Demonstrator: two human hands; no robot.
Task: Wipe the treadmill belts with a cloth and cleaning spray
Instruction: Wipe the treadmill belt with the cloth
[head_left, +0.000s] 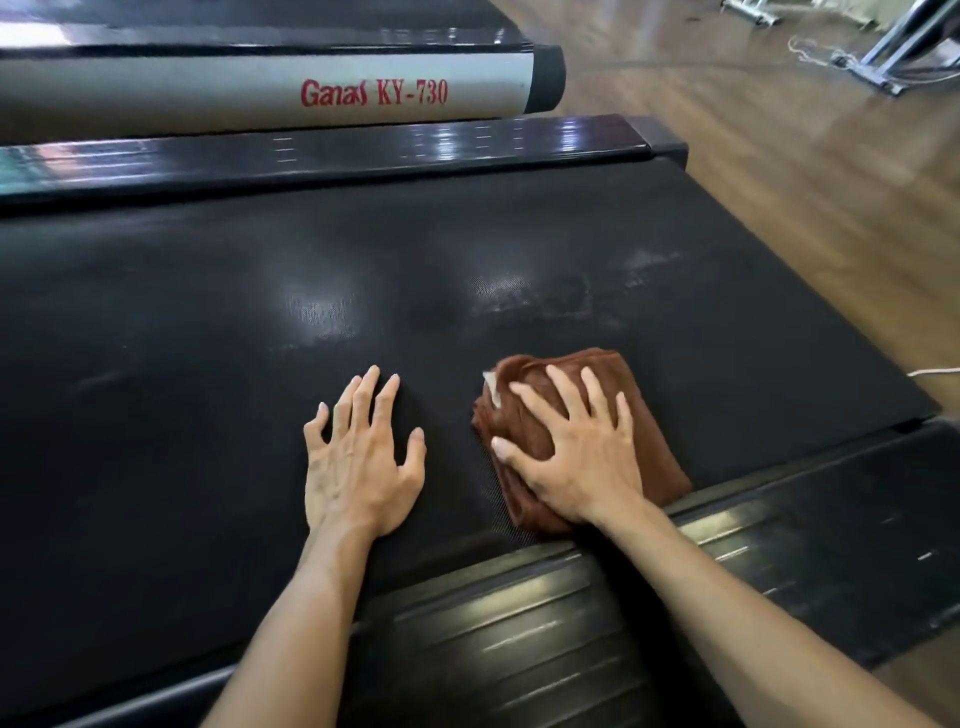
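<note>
A black treadmill belt (260, 322) fills most of the view, with pale streaks and damp-looking patches near its middle and right. A folded brown cloth (550, 384) lies on the belt near its front edge. My right hand (576, 452) presses flat on top of the cloth with fingers spread. My left hand (358, 457) rests palm down on the bare belt just left of the cloth, fingers spread and holding nothing. No spray bottle is in view.
A ribbed black side rail (571, 623) runs along the near edge under my forearms. A second treadmill marked "Ganas KY-730" (374, 93) stands beyond the far rail (363, 150). Wooden floor (779, 156) lies to the right, with metal equipment legs (878, 62).
</note>
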